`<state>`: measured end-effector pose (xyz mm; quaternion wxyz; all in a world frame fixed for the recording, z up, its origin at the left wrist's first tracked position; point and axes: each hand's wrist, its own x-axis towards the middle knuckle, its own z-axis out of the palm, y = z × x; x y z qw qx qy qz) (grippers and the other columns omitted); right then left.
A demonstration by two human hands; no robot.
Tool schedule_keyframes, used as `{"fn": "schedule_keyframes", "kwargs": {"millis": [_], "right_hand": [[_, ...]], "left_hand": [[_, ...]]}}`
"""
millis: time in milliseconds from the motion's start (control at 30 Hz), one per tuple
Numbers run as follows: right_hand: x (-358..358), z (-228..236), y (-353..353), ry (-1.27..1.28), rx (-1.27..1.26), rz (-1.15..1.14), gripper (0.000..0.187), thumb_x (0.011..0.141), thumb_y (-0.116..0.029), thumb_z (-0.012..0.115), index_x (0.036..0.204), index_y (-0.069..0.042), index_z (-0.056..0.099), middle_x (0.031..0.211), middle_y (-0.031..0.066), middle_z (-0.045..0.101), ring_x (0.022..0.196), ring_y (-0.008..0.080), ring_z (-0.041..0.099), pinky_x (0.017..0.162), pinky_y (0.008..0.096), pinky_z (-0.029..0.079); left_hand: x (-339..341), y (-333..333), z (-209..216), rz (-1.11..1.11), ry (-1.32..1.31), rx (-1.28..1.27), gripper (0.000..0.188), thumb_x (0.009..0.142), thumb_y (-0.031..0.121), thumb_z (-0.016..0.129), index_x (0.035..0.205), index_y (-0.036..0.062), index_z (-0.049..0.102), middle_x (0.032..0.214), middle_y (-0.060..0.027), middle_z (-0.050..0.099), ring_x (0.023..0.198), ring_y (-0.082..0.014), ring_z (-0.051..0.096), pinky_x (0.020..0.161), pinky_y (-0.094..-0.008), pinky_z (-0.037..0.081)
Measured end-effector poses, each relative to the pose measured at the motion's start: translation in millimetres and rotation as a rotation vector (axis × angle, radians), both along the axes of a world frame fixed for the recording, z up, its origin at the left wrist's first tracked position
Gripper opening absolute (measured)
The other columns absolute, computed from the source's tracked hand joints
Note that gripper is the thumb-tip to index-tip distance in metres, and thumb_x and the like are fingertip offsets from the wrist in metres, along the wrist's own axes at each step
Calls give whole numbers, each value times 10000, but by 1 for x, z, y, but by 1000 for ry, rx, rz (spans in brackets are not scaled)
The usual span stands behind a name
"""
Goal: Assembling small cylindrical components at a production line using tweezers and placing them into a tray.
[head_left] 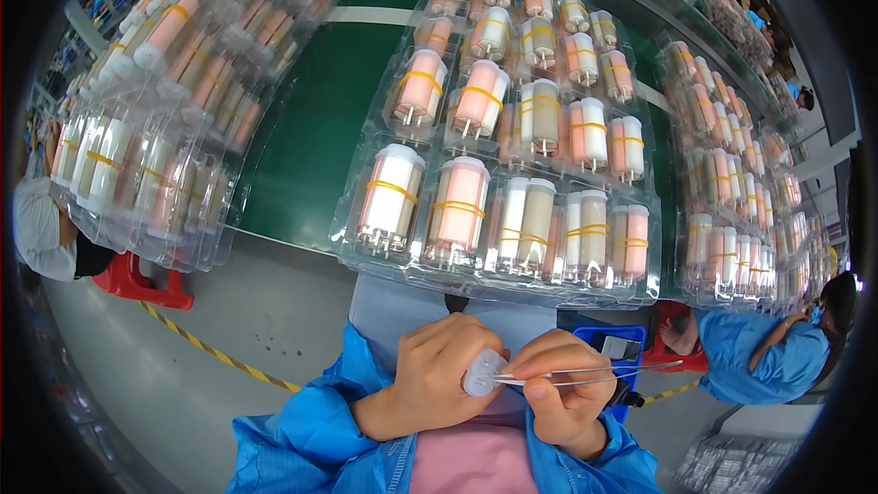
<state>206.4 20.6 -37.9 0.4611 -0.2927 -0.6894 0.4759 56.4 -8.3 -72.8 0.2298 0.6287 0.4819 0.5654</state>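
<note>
Close to my chest, my left hand (pixel 437 370) is wrapped round a small piece with a round, whitish translucent end (pixel 480 373). The rest of that piece is hidden inside my fingers. My right hand (pixel 558 393) pinches a pair of thin metal tweezers (pixel 594 371), whose tips touch or nearly touch the round end. Just beyond my hands, a stack of clear plastic trays (pixel 416 276) lies on the green table. Paired pink, white and grey cylinders (pixel 393 197) with white caps and metal pins sit in its pockets, bound by yellow rubber bands.
More loaded clear trays (pixel 151 142) rise in a stack at the left, and others (pixel 732 174) stand at the right. A red stool (pixel 142 284) is below the table at left. A blue bin (pixel 608 343) stands beside my right arm. A co-worker in blue (pixel 759 348) sits at right.
</note>
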Motion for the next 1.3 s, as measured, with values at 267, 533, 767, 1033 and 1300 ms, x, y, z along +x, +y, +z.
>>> {"fn": "schedule_keyframes", "kwargs": {"millis": [267, 533, 767, 1033, 1300], "right_hand": [[3, -12, 8, 78, -43, -124, 124, 780, -29, 671, 894, 17, 653, 842, 152, 667, 711, 207, 629, 623, 275, 491], [7, -3, 5, 81, -27, -1, 126, 776, -41, 682, 886, 13, 652, 834, 140, 666, 711, 219, 624, 618, 300, 481], [3, 0, 3, -11, 63, 79, 145, 755, -37, 713, 882, -6, 650, 844, 126, 659, 694, 251, 611, 620, 316, 479], [2, 3, 6, -59, 105, 111, 157, 745, -39, 727, 881, -13, 652, 843, 113, 658, 701, 261, 613, 637, 320, 494], [1, 3, 7, -73, 116, 115, 150, 743, -43, 728, 870, -16, 653, 829, 109, 659, 702, 262, 616, 642, 321, 500]], "left_hand": [[-3, 2, 1, -228, 30, -133, 392, 680, 83, 767, 973, 22, 514, 1023, -139, 562, 892, -286, 559, 573, -324, 494], [3, -7, -4, -301, -294, -409, 397, 684, 67, 762, 978, 39, 497, 821, -100, 586, 706, -272, 618, 595, -337, 479], [3, -3, 0, -236, -197, -252, 233, 680, 50, 742, 836, 51, 569, 778, -102, 570, 658, -284, 599, 551, -332, 463], [3, -3, 0, -165, -135, -216, 233, 668, 73, 746, 816, 59, 566, 740, -82, 566, 624, -279, 589, 521, -344, 455], [3, -3, -1, -155, -132, -206, 232, 664, 68, 746, 809, 59, 565, 733, -78, 564, 614, -275, 587, 507, -338, 449]]}}
